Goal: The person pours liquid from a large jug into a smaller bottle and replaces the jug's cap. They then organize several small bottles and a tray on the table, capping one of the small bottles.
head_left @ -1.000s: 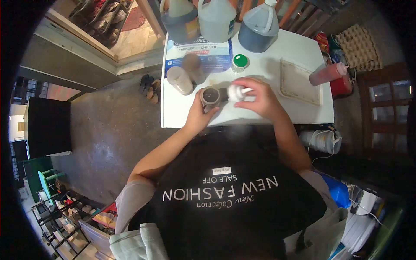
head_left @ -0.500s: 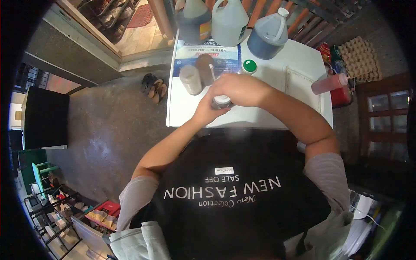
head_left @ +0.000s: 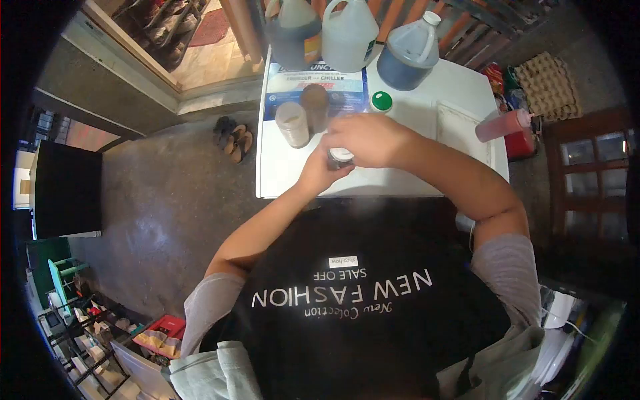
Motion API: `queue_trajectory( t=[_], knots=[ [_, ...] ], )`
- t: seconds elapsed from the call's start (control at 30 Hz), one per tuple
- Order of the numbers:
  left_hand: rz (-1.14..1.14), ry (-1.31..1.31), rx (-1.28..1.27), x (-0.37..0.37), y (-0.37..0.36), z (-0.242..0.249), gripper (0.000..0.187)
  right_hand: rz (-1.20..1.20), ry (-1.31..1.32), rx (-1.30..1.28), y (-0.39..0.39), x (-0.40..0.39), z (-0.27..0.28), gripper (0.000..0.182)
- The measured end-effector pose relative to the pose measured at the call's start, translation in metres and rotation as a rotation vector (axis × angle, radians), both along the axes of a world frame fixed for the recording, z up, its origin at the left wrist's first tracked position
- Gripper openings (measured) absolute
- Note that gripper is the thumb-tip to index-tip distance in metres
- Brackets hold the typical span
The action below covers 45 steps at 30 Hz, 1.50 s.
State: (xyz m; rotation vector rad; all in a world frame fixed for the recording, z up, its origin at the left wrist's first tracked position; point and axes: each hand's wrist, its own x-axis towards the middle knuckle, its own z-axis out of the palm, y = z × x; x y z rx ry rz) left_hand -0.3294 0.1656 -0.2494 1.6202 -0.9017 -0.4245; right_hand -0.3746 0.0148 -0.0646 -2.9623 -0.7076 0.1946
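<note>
Centrally, the right hand (head_left: 363, 139) curls closed over the white cap of a small jar (head_left: 341, 157), forearm crossing the body; the left hand (head_left: 319, 175) grips the jar's side from below, on the white table (head_left: 413, 177), beside two lidded containers (head_left: 293, 124).

On the bench (head_left: 413, 180), a jar (head_left: 341, 157) sits between both hands; two containers (head_left: 303, 117) stand behind it to the left, three jugs (head_left: 350, 30) along the far edge, a squeeze bottle (head_left: 505, 125) far right
</note>
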Motion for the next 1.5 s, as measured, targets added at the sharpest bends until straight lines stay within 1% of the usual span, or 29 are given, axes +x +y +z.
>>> queue_trajectory(
  t=[0.07, 0.1, 0.13, 0.17, 0.23, 0.3, 0.37, 0.43, 0.47, 0.53, 0.6, 0.67, 0.77, 0.8, 0.83, 0.87, 0.93, 0.97, 1.03, 1.07, 1.13, 1.17, 1.23, 1.27, 1.33, 1.37, 1.43, 1.47, 1.5],
  knots=[
    [0.0, -0.141, 0.047, 0.0, 0.003, 0.015, 0.083, 0.059, 0.05, 0.046, -0.002, 0.004, -0.003, 0.039],
    [-0.001, -0.141, 0.046, -0.001, 0.003, 0.018, 0.083, -0.05, 0.164, -0.042, 0.007, 0.007, 0.01, 0.037],
    [0.008, -0.02, 0.046, -0.003, 0.003, 0.02, 0.084, -0.159, 0.277, -0.131, 0.014, 0.01, 0.019, 0.036],
    [0.016, 0.101, 0.047, -0.004, 0.002, 0.02, 0.086, -0.159, 0.277, -0.132, 0.018, 0.012, 0.021, 0.036],
    [-0.026, 0.098, 0.0, -0.001, -0.001, 0.011, 0.087, -0.329, 0.342, -0.207, 0.023, 0.016, 0.025, 0.034],
    [-0.064, 0.095, -0.046, 0.003, 0.0, 0.007, 0.089, -0.362, 0.323, -0.173, 0.024, 0.017, 0.022, 0.032],
    [-0.069, 0.024, 0.149, 0.005, 0.003, 0.008, 0.087, -0.391, 0.302, -0.14, 0.016, 0.016, 0.014, 0.03],
    [-0.036, -0.035, 0.092, 0.003, 0.003, 0.005, 0.085, 0.106, 0.264, 0.381, -0.002, 0.011, 0.008, 0.028],
    [-0.003, -0.094, 0.037, 0.002, 0.002, 0.004, 0.082, 0.106, 0.265, 0.381, -0.006, 0.014, 0.004, 0.028],
    [-0.014, -0.077, 0.041, 0.003, 0.002, 0.008, 0.079, 0.11, 0.333, 0.15, -0.006, 0.018, 0.003, 0.031],
    [-0.028, -0.061, 0.048, 0.004, 0.001, 0.009, 0.077, 0.09, 0.327, 0.113, -0.004, 0.017, 0.008, 0.031],
    [-0.028, 0.012, -0.043, 0.002, -0.003, 0.004, 0.074, 0.071, 0.319, 0.075, -0.003, 0.015, 0.01, 0.03],
    [-0.008, 0.034, -0.13, 0.0, -0.004, 0.002, 0.074, -0.007, 0.3, 0.063, -0.002, 0.011, 0.013, 0.027],
    [-0.008, 0.034, -0.131, -0.001, -0.003, 0.009, 0.074, -0.197, 0.331, 0.051, 0.003, 0.012, 0.016, 0.029],
    [-0.036, 0.095, -0.052, -0.001, 0.0, 0.022, 0.077, -0.386, 0.36, 0.039, 0.005, 0.012, 0.018, 0.032],
    [-0.065, 0.154, 0.027, 0.0, 0.002, 0.03, 0.08, -0.386, 0.359, 0.038, 0.005, 0.01, 0.017, 0.032],
    [-0.06, 0.107, 0.028, 0.001, 0.001, 0.026, 0.08, -0.428, 0.278, 0.006, 0.0, 0.007, 0.01, 0.032],
    [-0.058, 0.063, 0.032, 0.001, 0.0, 0.023, 0.08, -0.426, 0.277, 0.005, -0.005, 0.005, 0.001, 0.032],
    [-0.017, 0.004, 0.028, 0.001, 0.0, 0.016, 0.077, -0.001, -0.08, 0.431, -0.014, 0.0, -0.013, 0.042],
    [0.024, -0.055, 0.025, 0.001, -0.001, 0.012, 0.074, -0.004, -0.08, 0.432, -0.017, -0.001, -0.02, 0.042],
    [0.02, 0.007, 0.044, -0.001, 0.001, 0.022, 0.074, -0.034, -0.008, 0.257, -0.015, 0.0, -0.019, 0.048],
    [0.021, 0.069, 0.059, -0.003, 0.002, 0.027, 0.075, -0.035, -0.008, 0.258, -0.011, -0.001, -0.018, 0.048],
    [-0.007, 0.116, 0.08, -0.003, 0.003, 0.027, 0.075, -0.521, 0.307, 0.029, 0.01, -0.001, 0.004, 0.051],
    [-0.031, 0.162, 0.097, -0.002, 0.003, 0.028, 0.075, -0.519, 0.306, 0.029, 0.016, 0.0, 0.015, 0.051],
    [-0.007, 0.108, 0.115, -0.001, 0.003, 0.034, 0.076, -0.62, 0.526, -0.152, 0.023, 0.003, 0.03, 0.048],
    [0.01, 0.056, 0.134, -0.002, 0.004, 0.035, 0.076, -0.616, 0.528, -0.152, 0.021, -0.001, 0.026, 0.048],
    [0.02, -0.003, 0.088, -0.001, 0.001, 0.02, 0.076, -0.172, -0.103, -0.087, 0.009, -0.012, 0.007, 0.038],
    [0.027, -0.063, 0.041, 0.0, -0.001, 0.011, 0.075, -0.174, -0.101, -0.087, 0.001, -0.011, -0.006, 0.038],
    [0.022, -0.061, 0.042, 0.001, -0.003, 0.01, 0.075, -0.049, -0.062, -0.005, -0.004, -0.005, -0.011, 0.036]
  ],
)
